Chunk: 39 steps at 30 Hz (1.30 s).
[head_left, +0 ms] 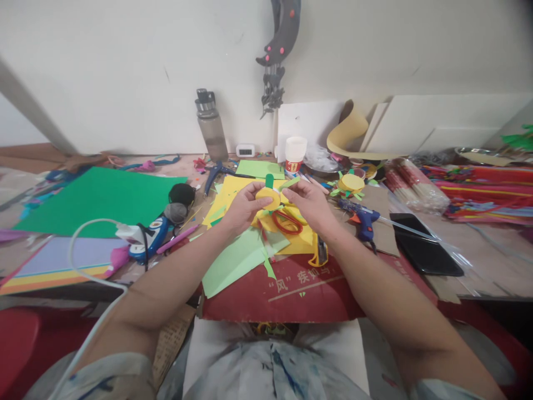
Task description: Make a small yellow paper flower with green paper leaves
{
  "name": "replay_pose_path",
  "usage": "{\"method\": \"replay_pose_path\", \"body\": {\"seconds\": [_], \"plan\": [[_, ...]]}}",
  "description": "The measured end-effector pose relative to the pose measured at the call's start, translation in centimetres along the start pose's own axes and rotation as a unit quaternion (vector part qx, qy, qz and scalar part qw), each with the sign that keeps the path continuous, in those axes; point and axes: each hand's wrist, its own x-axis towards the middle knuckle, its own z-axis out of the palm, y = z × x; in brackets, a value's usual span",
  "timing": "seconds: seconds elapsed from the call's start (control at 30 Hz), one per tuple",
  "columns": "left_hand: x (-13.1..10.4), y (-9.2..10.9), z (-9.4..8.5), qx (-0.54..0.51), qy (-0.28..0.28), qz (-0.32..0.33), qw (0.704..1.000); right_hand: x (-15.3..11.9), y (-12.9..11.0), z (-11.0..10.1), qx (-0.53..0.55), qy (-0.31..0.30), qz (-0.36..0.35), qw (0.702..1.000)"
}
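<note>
The single view comes from a camera worn on the person's head, facing forward and down over the counter (pixel 493 266). It sits close above the body: the shirt (pixel 250 375) fills the bottom edge, and the forearms (pixel 189 261) run in from the lower corners. The left hand (pixel 245 206) and right hand (pixel 307 203) lie near mid-frame; beyond, the wall (pixel 125 72) spans the top of this wide field.
</note>
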Motion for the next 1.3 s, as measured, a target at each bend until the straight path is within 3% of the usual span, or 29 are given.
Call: {"method": "replay_pose_path", "body": {"seconds": [0.6,0.83,1.3], "plan": [[0.0,-0.1,-0.2,0.008,0.001,0.008,1.000,0.0,-0.2,0.1,0.007,0.004,-0.013,1.000],[0.1,0.0,-0.3,0.002,0.014,0.002,1.000,0.1,0.2,0.4,0.069,0.000,0.015,0.997],[0.2,-0.1,-0.4,0.037,-0.002,0.019,0.999,0.3,0.9,0.4,0.029,0.039,0.006,0.999]]}}
